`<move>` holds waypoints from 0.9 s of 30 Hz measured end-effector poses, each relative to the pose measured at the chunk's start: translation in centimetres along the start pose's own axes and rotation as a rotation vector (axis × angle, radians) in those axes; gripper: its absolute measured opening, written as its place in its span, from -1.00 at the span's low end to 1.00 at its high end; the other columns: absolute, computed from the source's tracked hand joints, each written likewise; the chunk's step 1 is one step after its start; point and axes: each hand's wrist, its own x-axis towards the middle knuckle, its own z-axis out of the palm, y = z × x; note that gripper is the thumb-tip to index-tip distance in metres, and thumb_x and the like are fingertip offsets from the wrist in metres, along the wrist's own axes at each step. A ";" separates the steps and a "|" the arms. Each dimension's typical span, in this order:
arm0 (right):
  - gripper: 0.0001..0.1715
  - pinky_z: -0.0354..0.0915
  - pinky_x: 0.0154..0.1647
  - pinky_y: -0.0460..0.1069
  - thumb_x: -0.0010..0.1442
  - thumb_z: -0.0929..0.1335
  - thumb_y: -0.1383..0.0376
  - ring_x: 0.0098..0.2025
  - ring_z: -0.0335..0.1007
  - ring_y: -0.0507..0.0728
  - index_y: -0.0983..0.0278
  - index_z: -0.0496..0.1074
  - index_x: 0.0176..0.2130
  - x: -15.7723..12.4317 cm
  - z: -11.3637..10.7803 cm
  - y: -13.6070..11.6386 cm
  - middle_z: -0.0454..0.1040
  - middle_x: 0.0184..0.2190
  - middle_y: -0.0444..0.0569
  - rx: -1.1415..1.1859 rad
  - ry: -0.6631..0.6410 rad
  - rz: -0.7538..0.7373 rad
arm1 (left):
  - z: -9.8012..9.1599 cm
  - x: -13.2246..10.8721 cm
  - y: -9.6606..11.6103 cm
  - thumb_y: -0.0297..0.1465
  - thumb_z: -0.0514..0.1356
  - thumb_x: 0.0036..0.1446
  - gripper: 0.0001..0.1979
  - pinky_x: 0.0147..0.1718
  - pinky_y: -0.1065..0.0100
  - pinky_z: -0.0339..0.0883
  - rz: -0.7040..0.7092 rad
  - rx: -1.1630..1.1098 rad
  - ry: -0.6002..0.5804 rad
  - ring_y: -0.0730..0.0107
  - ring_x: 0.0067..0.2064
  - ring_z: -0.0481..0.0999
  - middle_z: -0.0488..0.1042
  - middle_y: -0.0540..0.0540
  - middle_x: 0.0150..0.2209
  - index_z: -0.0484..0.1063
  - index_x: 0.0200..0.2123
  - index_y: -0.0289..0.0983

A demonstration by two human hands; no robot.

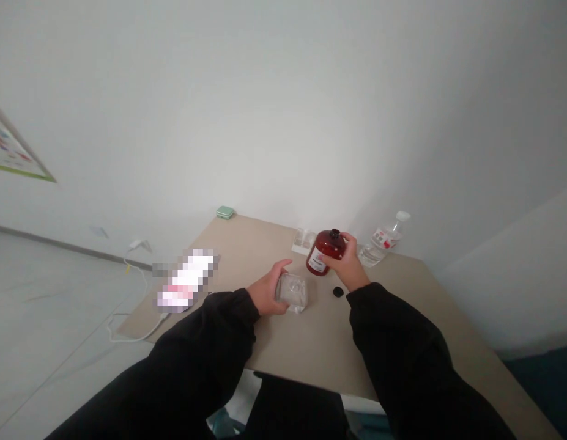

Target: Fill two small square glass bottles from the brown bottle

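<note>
My left hand (267, 292) is wrapped round a clear glass container (292, 291) that rests on the beige table (311, 342). My right hand (347, 266) grips a dark red bottle (323, 250) with a white label, held tilted just above the table beside the glass. The bottle's neck is uncapped. A small black cap (338, 291) lies on the table under my right wrist. Both arms wear black sleeves.
A clear plastic water bottle (385, 239) with a white cap stands at the back right. A small clear box (304, 240) sits behind the red bottle, a green case (225, 212) at the far corner. A blurred pink-white item (186, 280) lies at the left edge, with a white cable (131, 293) on the floor.
</note>
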 end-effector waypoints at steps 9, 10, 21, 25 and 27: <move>0.00 0.29 0.06 0.21 -0.17 0.51 0.16 -0.08 0.46 0.21 0.19 -0.03 0.12 0.8 2.0 2.1 0.36 0.04 0.16 -0.106 0.004 0.020 | 0.0 0.1 0.4 -0.54 0.25 -0.25 0.01 -0.10 0.17 0.29 -0.008 0.015 -0.017 0.26 -0.15 0.39 0.27 -0.10 -0.09 -0.21 0.26 -0.19; 0.00 0.30 0.05 0.21 -0.16 0.51 0.17 -0.09 0.47 0.21 0.19 -0.03 0.12 0.7 2.1 2.1 0.36 0.03 0.16 -0.093 0.010 0.037 | 0.0 0.1 0.4 -0.54 0.25 -0.25 0.01 -0.10 0.18 0.30 -0.009 0.009 -0.020 0.26 -0.15 0.39 0.27 -0.10 -0.08 -0.21 0.26 -0.18; 0.03 0.24 0.14 0.21 -0.12 0.49 0.22 0.03 0.41 0.21 0.22 -0.07 0.19 -0.9 2.6 3.5 0.29 0.14 0.22 0.065 0.002 0.041 | 0.1 0.1 0.4 -0.53 0.24 -0.24 0.00 -0.11 0.21 0.30 -0.032 -0.017 -0.032 0.26 -0.15 0.39 0.27 -0.12 -0.06 -0.20 0.26 -0.21; 0.09 0.19 0.17 0.25 -0.06 0.48 0.15 0.22 0.21 0.27 0.20 -0.10 0.27 -1.4 0.7 3.6 0.17 0.24 0.23 -0.097 -0.045 -0.004 | 0.0 0.0 0.1 -0.51 0.24 -0.23 0.00 -0.10 0.19 0.29 -0.022 0.014 -0.051 0.26 -0.14 0.39 0.26 -0.14 -0.03 -0.24 0.26 -0.20; -0.03 0.21 0.14 0.26 0.03 0.42 0.10 0.26 0.13 0.30 0.19 -0.04 0.29 -1.6 -1.7 3.6 0.13 0.26 0.22 -0.247 0.015 -0.037 | 0.0 0.0 -0.1 -0.51 0.25 -0.21 0.00 -0.06 0.16 0.28 -0.026 0.019 -0.053 0.24 -0.10 0.39 0.24 -0.15 -0.01 -0.24 0.26 -0.19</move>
